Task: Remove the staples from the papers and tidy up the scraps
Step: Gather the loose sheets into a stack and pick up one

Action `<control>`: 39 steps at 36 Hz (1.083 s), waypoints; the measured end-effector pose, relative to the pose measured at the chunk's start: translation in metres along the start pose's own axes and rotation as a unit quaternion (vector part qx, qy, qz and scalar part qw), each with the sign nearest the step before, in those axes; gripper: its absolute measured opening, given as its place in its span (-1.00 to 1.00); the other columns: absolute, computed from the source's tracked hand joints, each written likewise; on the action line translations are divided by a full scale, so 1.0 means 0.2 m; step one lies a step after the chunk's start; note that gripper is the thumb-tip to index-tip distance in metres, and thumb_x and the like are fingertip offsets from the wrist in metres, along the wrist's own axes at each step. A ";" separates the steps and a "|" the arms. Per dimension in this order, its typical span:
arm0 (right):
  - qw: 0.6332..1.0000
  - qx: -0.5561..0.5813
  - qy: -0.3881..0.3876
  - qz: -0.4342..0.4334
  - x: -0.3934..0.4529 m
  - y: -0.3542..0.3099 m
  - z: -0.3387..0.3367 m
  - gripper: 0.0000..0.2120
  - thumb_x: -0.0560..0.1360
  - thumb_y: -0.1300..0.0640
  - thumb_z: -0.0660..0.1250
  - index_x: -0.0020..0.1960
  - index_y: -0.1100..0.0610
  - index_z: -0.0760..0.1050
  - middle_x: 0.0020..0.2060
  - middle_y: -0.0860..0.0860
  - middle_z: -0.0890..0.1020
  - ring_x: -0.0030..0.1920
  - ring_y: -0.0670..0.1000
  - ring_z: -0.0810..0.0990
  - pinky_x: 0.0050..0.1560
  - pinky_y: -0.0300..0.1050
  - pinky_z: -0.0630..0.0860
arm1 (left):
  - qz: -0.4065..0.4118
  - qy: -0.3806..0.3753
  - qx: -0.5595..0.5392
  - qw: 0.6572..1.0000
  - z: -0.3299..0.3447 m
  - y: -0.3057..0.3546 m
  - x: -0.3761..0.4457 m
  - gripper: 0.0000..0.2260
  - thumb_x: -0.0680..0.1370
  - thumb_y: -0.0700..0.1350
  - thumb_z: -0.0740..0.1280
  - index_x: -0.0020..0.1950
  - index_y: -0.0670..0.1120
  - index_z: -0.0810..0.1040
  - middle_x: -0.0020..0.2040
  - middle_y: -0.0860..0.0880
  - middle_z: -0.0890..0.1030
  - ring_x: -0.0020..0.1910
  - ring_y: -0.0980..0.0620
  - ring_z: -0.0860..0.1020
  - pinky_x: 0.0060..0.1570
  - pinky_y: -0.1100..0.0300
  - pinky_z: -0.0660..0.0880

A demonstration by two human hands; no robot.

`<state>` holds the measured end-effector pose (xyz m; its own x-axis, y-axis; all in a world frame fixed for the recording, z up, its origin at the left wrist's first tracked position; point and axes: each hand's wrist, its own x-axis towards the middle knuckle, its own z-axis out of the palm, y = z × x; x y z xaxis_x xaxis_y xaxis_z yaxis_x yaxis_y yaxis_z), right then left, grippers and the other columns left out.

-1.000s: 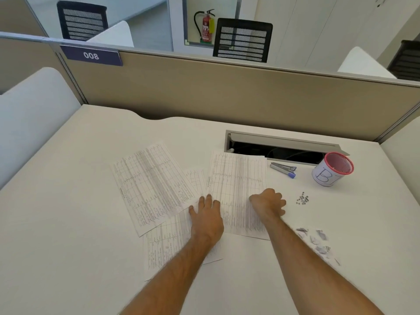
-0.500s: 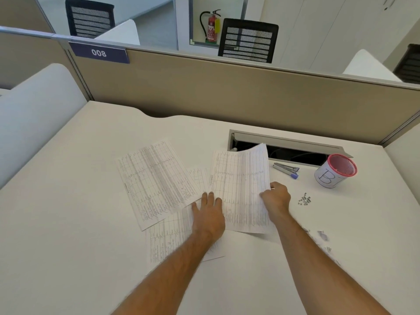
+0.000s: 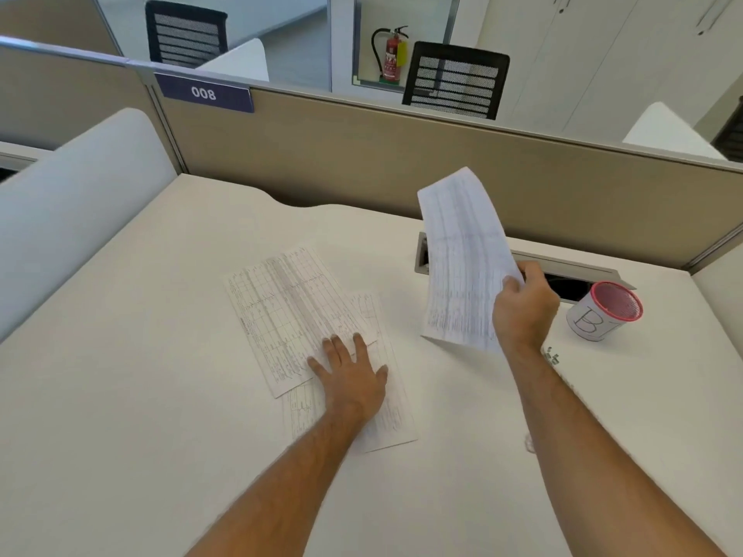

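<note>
My right hand (image 3: 522,311) grips a printed sheet (image 3: 462,259) by its right edge and holds it lifted, tilted up over the desk. My left hand (image 3: 349,375) lies flat, fingers spread, on two overlapping printed sheets: a larger one (image 3: 281,311) on the left and another sheet (image 3: 386,400) under the palm. A small cluster of removed staples (image 3: 551,355) lies just right of my right wrist. My right forearm hides the paper scraps; only a sliver (image 3: 530,443) shows beside it.
A pink-rimmed mesh cup marked "B" (image 3: 603,315) stands at the right. Behind the lifted sheet is an open cable slot (image 3: 571,275) in the white desk (image 3: 120,396). A tan partition (image 3: 362,162) closes the far edge.
My right hand took hold of the right-hand sheet and lifted it off the desk, up and to the right. My left hand slid a little left on the other sheets.
</note>
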<state>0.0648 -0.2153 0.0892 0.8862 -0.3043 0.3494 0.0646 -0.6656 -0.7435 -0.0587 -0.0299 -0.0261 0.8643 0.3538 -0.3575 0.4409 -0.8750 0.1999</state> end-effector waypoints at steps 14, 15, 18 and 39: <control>0.991 0.095 -0.094 0.026 -0.11 -0.12 0.08 -0.93 0.59 0.25 0.28 0.05 0.22 0.52 -0.05 0.01 0.60 -0.08 -0.01 0.58 -0.31 -0.36 0.39 | 0.100 -0.005 -0.002 0.995 0.10 -0.03 -0.15 -0.19 0.50 0.30 -0.38 0.69 -0.07 -0.13 0.70 -0.04 -0.12 0.67 -0.13 -0.18 0.52 -0.39 -0.26; 0.989 0.099 -0.105 0.030 -0.12 -0.11 0.10 -0.94 0.59 0.25 0.29 0.04 0.21 0.52 -0.04 0.01 0.61 -0.07 0.00 0.59 -0.30 -0.33 0.41 | 0.100 0.006 -0.007 0.995 0.10 -0.05 -0.16 -0.28 0.59 0.27 -0.27 0.69 -0.07 -0.06 0.70 -0.04 -0.05 0.68 -0.13 -0.13 0.52 -0.37 -0.23; 0.984 0.109 -0.129 0.052 -0.15 -0.10 0.15 -0.97 0.58 0.23 0.30 0.00 0.19 0.50 -0.06 0.03 0.62 -0.08 0.00 0.62 -0.29 -0.28 0.44 | 0.080 0.082 -0.048 0.992 0.10 -0.13 -0.18 -0.55 0.67 -0.02 0.10 0.56 -0.10 0.32 0.60 -0.14 0.29 0.59 -0.20 0.22 0.51 -0.35 0.09; 0.936 0.026 -0.341 0.087 -0.38 -0.23 0.61 -0.86 0.53 0.33 0.28 0.05 0.22 0.56 -0.09 0.02 0.62 -0.13 0.03 0.58 -0.36 -0.29 0.40 | -0.017 0.094 -0.168 0.981 -0.11 -0.66 0.05 -0.47 0.72 0.18 0.00 0.68 0.14 0.01 0.70 -0.05 -0.01 0.67 -0.17 -0.09 0.59 -0.24 -0.19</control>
<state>0.0506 -0.0787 0.0275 0.9709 0.1136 -0.2110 -0.1004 -0.6069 -0.7884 -0.1033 0.0953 -0.0365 0.8636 0.4627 -0.2004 0.4971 -0.7146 0.4922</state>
